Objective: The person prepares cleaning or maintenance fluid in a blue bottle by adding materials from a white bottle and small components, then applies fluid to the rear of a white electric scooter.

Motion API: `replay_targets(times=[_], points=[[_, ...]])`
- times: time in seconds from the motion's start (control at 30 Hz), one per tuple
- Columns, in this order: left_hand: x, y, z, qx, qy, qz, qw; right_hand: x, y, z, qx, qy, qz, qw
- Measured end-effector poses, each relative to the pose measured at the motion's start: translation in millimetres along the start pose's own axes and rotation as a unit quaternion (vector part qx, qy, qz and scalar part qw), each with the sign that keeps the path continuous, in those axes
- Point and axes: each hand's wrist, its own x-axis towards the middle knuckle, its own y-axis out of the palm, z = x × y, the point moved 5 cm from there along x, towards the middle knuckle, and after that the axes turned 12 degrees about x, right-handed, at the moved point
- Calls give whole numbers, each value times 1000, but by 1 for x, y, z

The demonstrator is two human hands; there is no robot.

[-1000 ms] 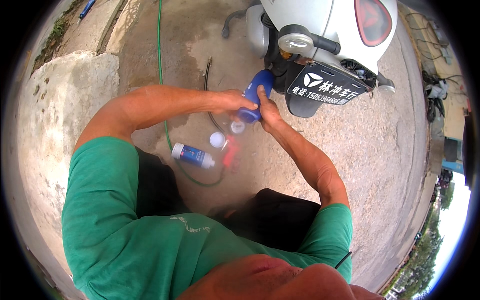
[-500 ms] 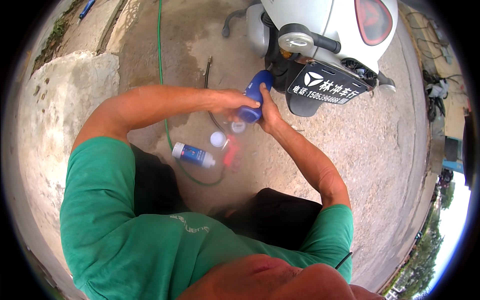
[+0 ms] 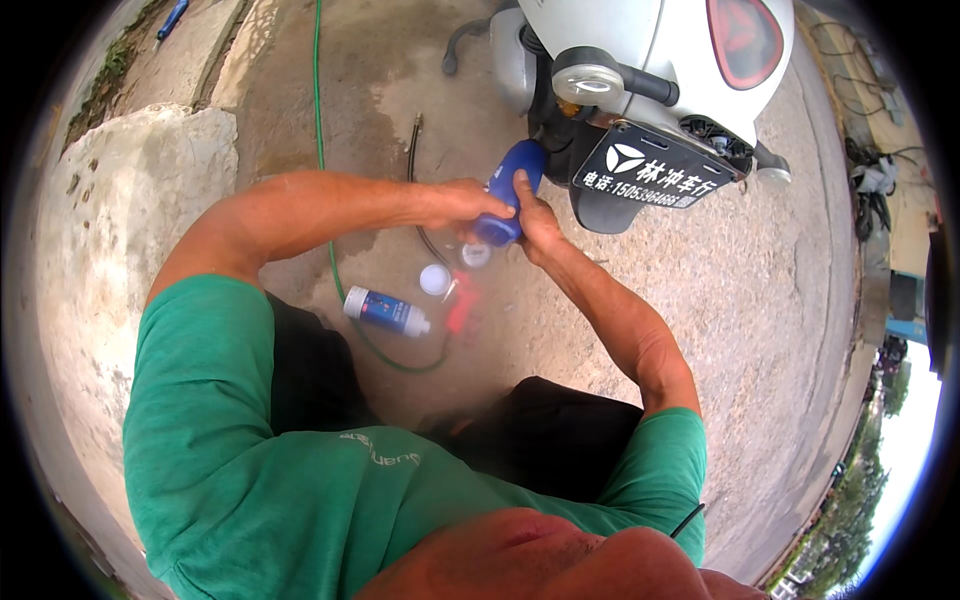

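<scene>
Between my two hands is a blue bottle (image 3: 517,172), tilted with its far end close to the dark underside of a white scooter (image 3: 660,45). My left hand (image 3: 468,203) grips the bottle's near end from the left. From the right, my right hand (image 3: 538,220) is wrapped on it, thumb lying along its side. Whether the bottle's far end touches the scooter I cannot tell. On the ground below my hands lie a white round cap (image 3: 435,279), a second whitish round lid (image 3: 475,254) and a blue-and-white bottle (image 3: 387,311) on its side.
A blurred red tool (image 3: 461,303) lies by the caps, near the end of a green hose (image 3: 323,130) running away from me. A short black hose (image 3: 412,160) is left of my hands. The scooter's black plate (image 3: 648,165) hangs just right of the bottle.
Almost nothing has moved. Both hands keep hold of the blue bottle, with only a very slight shift of the hands and left arm.
</scene>
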Motion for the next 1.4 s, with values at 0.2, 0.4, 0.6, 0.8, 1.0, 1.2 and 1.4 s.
replay_targets(times=[0.2,0.4,0.6,0.8,1.0,1.2,1.4], points=[[-1,0,-2,7,3,-8,1000,3,-2,-2,-1,-8,3,1000],[1,0,1,5,6,-9,1000,1,-1,0,0,-9,0,1000],[0,-1,2,5,7,4,1000,-4,3,0,-3,6,-12,1000],[-9,2,-3,19,-47,20,999,-21,17,7,53,61,25,996],[-11,0,-5,17,-58,45,997,-33,22,14,46,69,33,996],[-8,-2,-7,-3,-29,30,999,-9,5,1,-1,69,9,998],[-6,-2,-7,-1,-13,22,1000,-2,-2,-3,-32,61,10,998]])
